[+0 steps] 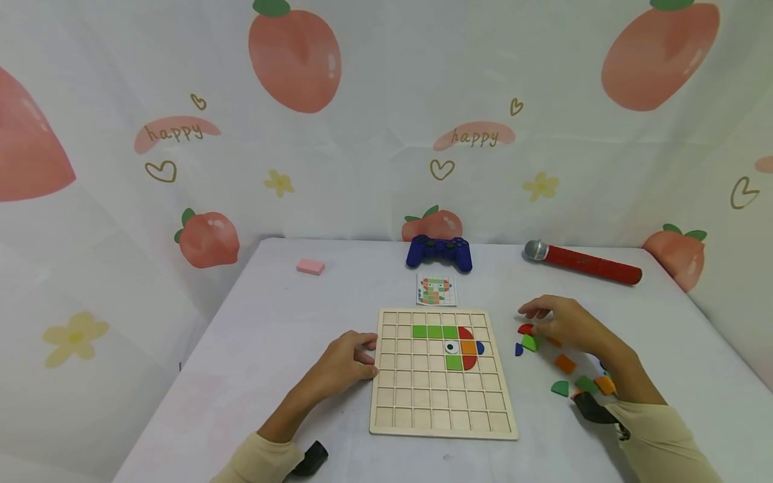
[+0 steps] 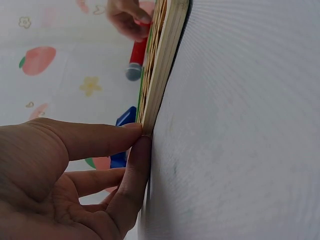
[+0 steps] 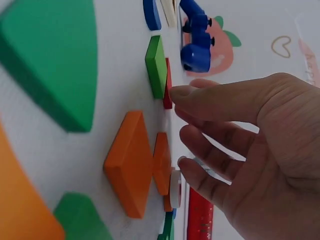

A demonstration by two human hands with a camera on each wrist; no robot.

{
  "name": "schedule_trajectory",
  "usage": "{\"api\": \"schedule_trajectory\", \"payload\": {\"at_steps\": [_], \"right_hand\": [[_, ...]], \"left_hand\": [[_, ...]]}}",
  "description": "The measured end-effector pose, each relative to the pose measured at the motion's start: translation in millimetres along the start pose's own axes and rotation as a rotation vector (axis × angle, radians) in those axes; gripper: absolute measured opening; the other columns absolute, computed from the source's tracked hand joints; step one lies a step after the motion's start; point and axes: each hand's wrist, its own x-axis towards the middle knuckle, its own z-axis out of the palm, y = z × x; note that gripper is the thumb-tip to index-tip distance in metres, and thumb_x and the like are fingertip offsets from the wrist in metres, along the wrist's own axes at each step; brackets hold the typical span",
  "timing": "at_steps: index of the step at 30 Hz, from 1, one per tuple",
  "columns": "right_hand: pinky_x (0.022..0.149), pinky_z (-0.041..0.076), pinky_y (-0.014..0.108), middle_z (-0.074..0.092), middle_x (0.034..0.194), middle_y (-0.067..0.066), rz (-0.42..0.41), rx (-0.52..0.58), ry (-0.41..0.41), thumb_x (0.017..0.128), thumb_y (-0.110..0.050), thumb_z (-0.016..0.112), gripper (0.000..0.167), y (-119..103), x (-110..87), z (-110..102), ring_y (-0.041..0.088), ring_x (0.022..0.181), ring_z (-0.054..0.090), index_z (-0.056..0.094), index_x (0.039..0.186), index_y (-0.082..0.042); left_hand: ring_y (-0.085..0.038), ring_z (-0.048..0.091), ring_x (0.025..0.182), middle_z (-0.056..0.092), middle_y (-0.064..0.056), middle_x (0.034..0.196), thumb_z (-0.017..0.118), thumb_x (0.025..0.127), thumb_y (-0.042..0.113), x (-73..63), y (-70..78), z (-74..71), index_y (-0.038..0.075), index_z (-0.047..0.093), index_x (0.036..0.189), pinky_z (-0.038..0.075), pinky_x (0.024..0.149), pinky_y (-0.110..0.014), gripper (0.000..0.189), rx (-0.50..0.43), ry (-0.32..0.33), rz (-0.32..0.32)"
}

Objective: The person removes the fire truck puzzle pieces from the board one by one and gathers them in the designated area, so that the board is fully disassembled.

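Observation:
A wooden grid board [image 1: 423, 399] lies flat, holding several green, red, orange and blue pieces and a white eye piece [image 1: 451, 347] in its upper right cells. At its left edge, my left hand [image 1: 338, 365] pinches the rim between thumb and forefinger [image 2: 135, 165]. My right hand [image 1: 570, 325] hovers right of the board over loose pieces, fingers loosely bent with nothing between them. Its thumb [image 3: 215, 100] overlaps a red curved piece [image 3: 168, 82] in the right wrist view. Beside that piece lie a light green piece [image 1: 529, 343] and a small blue piece [image 1: 519, 349].
Nearer me on the right are an orange square [image 1: 565, 364], a green quarter-round piece [image 1: 560, 388] and several more pieces. Behind the board lie a pattern card [image 1: 437, 290] and a blue game controller [image 1: 439, 253]. A red microphone [image 1: 586, 263] and pink block [image 1: 311, 267] lie farther back.

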Motion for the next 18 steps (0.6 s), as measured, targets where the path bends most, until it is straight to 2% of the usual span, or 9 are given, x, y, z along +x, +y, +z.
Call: {"api": "schedule_trajectory", "payload": {"at_steps": [3,11,18], "right_hand": [[0.085,0.059,0.042,0.071,0.116,0.011,0.0,0.0,-0.007,0.091,-0.009,0.076,0.037,2.5,0.5,-0.4,0.03,0.107,0.06,0.074,0.127,-0.004],[0.081,0.055,0.035,0.072,0.114,0.01,-0.005,-0.005,-0.023,0.088,-0.011,0.078,0.036,4.2,0.2,0.6,0.026,0.102,0.06,0.076,0.124,-0.003],[0.081,0.055,0.036,0.071,0.112,0.009,-0.005,-0.024,-0.028,0.089,-0.013,0.079,0.034,4.4,-0.7,0.8,0.025,0.1,0.06,0.076,0.121,-0.003]], "left_hand": [[-0.019,0.07,0.101,0.064,-0.011,0.122,0.08,0.086,-0.002,0.3,-0.3,-0.1,-0.008,0.059,0.144,0.059,0.084,-0.034,0.062,0.004,0.002,-0.001],[-0.019,0.07,0.102,0.064,-0.011,0.122,0.08,0.086,-0.001,0.7,-2.4,-0.1,-0.008,0.059,0.144,0.059,0.084,-0.033,0.062,0.001,0.003,0.003],[-0.019,0.071,0.102,0.064,-0.011,0.122,0.08,0.086,-0.001,1.1,-3.7,0.4,-0.008,0.06,0.143,0.058,0.083,-0.032,0.061,0.006,0.004,0.009]]}}
